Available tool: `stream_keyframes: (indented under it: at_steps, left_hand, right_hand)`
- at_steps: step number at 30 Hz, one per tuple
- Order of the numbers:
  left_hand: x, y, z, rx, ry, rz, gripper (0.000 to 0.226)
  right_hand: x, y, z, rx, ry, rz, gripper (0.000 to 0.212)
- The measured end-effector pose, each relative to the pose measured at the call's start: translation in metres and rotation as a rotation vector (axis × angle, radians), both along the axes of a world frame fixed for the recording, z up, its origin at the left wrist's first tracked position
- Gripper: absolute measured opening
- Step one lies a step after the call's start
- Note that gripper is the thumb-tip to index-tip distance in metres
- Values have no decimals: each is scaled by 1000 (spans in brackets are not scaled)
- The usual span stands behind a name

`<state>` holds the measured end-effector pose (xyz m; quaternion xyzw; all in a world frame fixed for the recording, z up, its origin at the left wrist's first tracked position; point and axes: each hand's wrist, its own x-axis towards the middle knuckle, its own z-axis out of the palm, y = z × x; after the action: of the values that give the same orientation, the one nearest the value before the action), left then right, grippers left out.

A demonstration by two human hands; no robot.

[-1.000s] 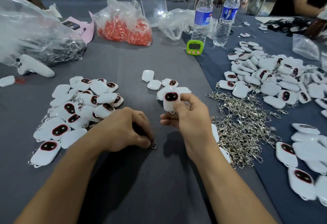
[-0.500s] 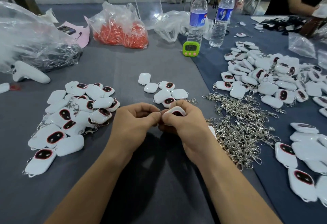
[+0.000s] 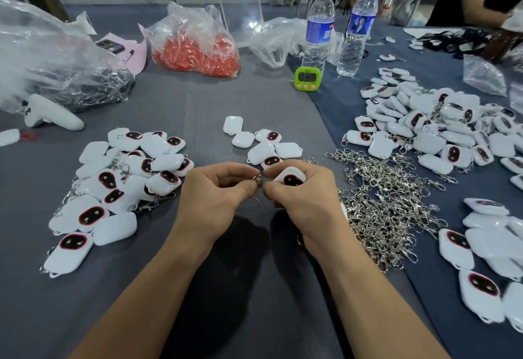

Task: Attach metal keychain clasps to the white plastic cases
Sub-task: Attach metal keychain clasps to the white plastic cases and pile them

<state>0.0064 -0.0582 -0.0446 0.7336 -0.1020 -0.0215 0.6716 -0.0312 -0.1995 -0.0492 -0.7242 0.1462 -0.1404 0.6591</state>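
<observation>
My right hand (image 3: 301,194) grips a white plastic case (image 3: 291,178) with a dark red-rimmed face, held above the grey table. Right beside it, my left hand (image 3: 218,188) pinches a small metal clasp (image 3: 258,179) between thumb and forefinger, its end close to the case's corner. A few loose cases (image 3: 261,143) lie just beyond my hands. A heap of metal clasps (image 3: 382,205) spreads to the right. A pile of cases with clasps on them (image 3: 119,177) lies to the left.
More white cases (image 3: 430,129) cover the dark cloth at right. Two water bottles (image 3: 317,30), a green timer (image 3: 306,78), a bag of red parts (image 3: 195,47), a large clear bag (image 3: 51,61) and a white controller (image 3: 51,115) stand at the back. Another person's arm (image 3: 481,10) is at far right.
My left hand lifted from the table with the clasp and met my right hand, which drew the case back toward me. Both hands now stay together at the centre.
</observation>
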Motion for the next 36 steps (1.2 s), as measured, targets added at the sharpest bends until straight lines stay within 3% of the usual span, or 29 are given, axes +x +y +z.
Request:
stream_keyframes:
  at_steps: [6, 14, 18, 24, 27, 33, 36]
  left_hand:
    - [2, 3, 1, -62, -4, -27, 30]
    - [3, 3, -8, 57, -94, -21, 30]
    - [3, 2, -8, 97, -99, -37, 18]
    - [2, 3, -3, 80, -163, -23, 21]
    - [1, 3, -2, 143, -187, 19, 30]
    - [-5, 5, -1, 408, -397, 145, 18]
    - [-7, 5, 0, 402, -382, 149, 19]
  right_hand:
    - [1, 5, 1, -244, 17, -2, 19]
    - [4, 2, 4, -83, 5, -41, 9]
    - [4, 0, 3, -100, 21, -16, 9]
    - [3, 1, 2, -142, -13, -15, 12]
    - [3, 1, 3, -203, -28, -46, 12]
    - [-2, 4, 4, -454, -117, -125, 20]
    - [-3, 7, 3, -481, -130, -127, 15]
